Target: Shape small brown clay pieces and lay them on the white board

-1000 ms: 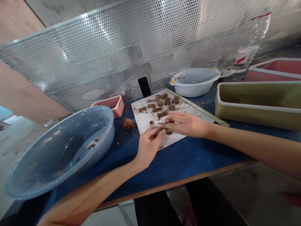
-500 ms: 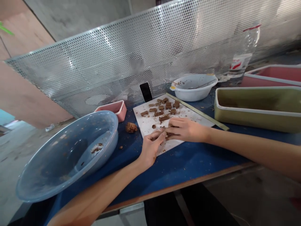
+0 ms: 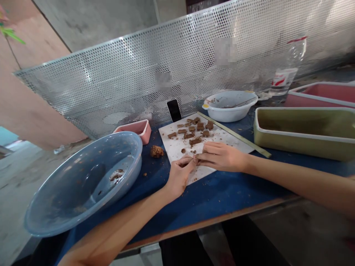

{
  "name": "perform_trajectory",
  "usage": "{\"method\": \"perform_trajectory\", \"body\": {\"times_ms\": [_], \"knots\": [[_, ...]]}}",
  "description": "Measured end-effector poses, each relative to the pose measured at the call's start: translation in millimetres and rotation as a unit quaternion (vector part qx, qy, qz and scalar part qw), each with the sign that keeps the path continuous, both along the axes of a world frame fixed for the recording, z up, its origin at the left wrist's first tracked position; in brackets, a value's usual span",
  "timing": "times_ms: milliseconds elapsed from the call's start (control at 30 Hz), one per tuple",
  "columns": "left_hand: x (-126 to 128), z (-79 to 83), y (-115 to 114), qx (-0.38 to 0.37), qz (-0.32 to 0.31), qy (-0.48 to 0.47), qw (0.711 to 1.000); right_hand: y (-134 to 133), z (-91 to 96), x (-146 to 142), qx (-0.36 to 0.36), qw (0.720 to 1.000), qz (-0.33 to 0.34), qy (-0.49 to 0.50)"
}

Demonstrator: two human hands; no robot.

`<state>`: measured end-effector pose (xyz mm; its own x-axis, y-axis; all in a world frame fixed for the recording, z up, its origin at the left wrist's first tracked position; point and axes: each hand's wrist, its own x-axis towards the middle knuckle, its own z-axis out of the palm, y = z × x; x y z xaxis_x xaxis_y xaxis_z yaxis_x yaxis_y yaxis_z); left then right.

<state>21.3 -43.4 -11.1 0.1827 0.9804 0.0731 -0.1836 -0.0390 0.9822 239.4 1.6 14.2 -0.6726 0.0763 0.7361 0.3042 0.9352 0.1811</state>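
Note:
Over the near part of a white sheet [image 3: 233, 143], my left hand [image 3: 180, 173] and my right hand [image 3: 220, 156] meet at the fingertips. Both hands have their fingers closed and pressed together; whatever they pinch is hidden behind the fingers. Just beyond them lie several small brown clay-like blocks [image 3: 195, 141], some bar-shaped and some stacked or clumped, with crumbs scattered around. A rough brown lump [image 3: 156, 151] sits on the blue table left of the sheet.
A large blue basin [image 3: 83, 181] stands at left, beside a small pink tub [image 3: 145, 132]. A phone [image 3: 174, 110] leans on the perforated metal panel [image 3: 133, 74]. At right are a white bowl [image 3: 230, 113], a light strip [image 3: 235, 135], a green planter [image 3: 302, 144] and a plastic bottle [image 3: 285, 74].
My hands stay together over the sheet, with the fingertips slightly shifted and drawn closer. The whole view has moved a little as the head camera turned.

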Motion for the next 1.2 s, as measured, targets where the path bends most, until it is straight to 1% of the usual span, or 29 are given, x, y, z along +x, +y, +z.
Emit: {"method": "perform_trajectory", "body": {"times_ms": [233, 433, 567, 733, 833, 900, 967, 1067, 1133, 1200], "knots": [[0, -2.8, 1, 0.008, 0.007, -0.009, 1.0, 5, -2.2, 1, -0.055, 0.998, 0.017, 0.008], [-3, -3.2, 0, 0.027, -0.028, -0.008, 0.999, 8, -3.4, 0, -0.027, 0.999, 0.022, 0.041], [-5, -6.2, 0, 0.042, -0.019, 0.011, 0.999, 11, -5.2, -1, 0.009, 0.997, 0.056, 0.043], [-9, -10.2, 0, 0.069, -0.03, 0.054, 0.996, 14, -6.6, 2, -0.025, 0.996, 0.083, 0.036], [-8, -9.9, 0, 0.077, -0.035, 0.053, 0.995, 14, -4.2, 2, -0.013, 0.996, 0.081, 0.029], [-7, -9.5, -1, 0.081, -0.033, 0.043, 0.995, 12, -1.6, 2, -0.01, 0.997, 0.066, 0.034], [-6, -9.5, -1, 0.084, -0.035, 0.034, 0.995, 10, 1.1, 1, -0.046, 0.996, 0.043, 0.055], [-4, -9.8, -2, 0.075, -0.031, 0.007, 0.997, 5, 4.5, 2, -0.127, 0.989, 0.009, 0.081], [-3, -9.5, -1, 0.05, -0.018, -0.029, 0.998, 3, 6.2, 3, -0.152, 0.985, 0.0, 0.076], [-3, -9.1, 1, 0.015, -0.01, -0.062, 0.998, 2, 7.1, 4, -0.158, 0.985, 0.0, 0.065]]}}
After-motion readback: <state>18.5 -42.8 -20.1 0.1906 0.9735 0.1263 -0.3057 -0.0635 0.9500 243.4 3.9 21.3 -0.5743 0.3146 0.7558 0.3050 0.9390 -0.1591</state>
